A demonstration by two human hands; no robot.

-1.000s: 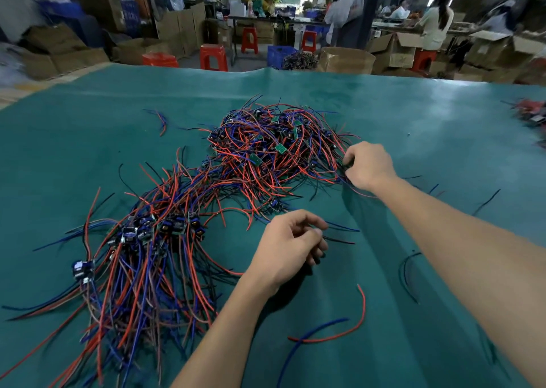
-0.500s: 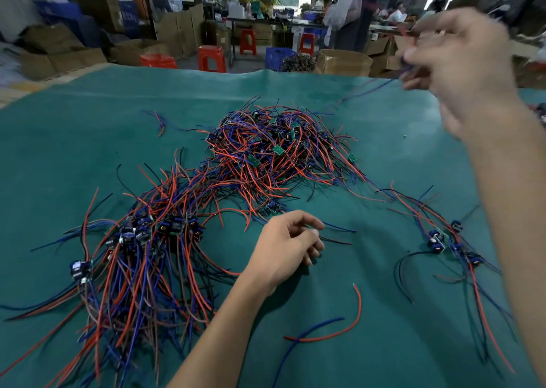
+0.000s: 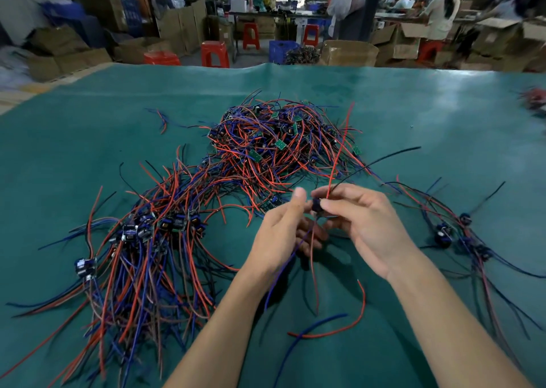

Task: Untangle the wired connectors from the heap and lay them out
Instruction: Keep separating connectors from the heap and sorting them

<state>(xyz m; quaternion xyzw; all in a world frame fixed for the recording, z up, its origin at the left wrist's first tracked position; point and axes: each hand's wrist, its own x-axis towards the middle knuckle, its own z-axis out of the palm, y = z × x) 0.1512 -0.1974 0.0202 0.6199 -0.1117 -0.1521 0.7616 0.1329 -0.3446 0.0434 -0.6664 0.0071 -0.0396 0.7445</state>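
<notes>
A wide work table covered in teal-green matting (image 3: 413,115) carries everything. Toward its far middle sits the big tangled heap of red, blue and black wired connectors with small green circuit boards (image 3: 280,148). Along the near left side lies a fanned-out spread of sorted connectors, dark blue bodies in a rough row with their wires trailing toward the near edge (image 3: 141,254). A smaller loose cluster of connectors and wires (image 3: 455,234) lies by the right edge.

Both hands meet above the near middle. The right hand (image 3: 363,228) pinches one small dark connector body (image 3: 316,206), its red and black leads sticking up and away. The left hand (image 3: 280,234) curls round the blue and red leads hanging below it.

The risk, as I judge it: the upright leads reach back over the heap, so a quick pull could snag them and drag more pieces along, or strain a wire at its joint. A loose red and blue wire pair (image 3: 328,328) lies near the front edge.
</notes>
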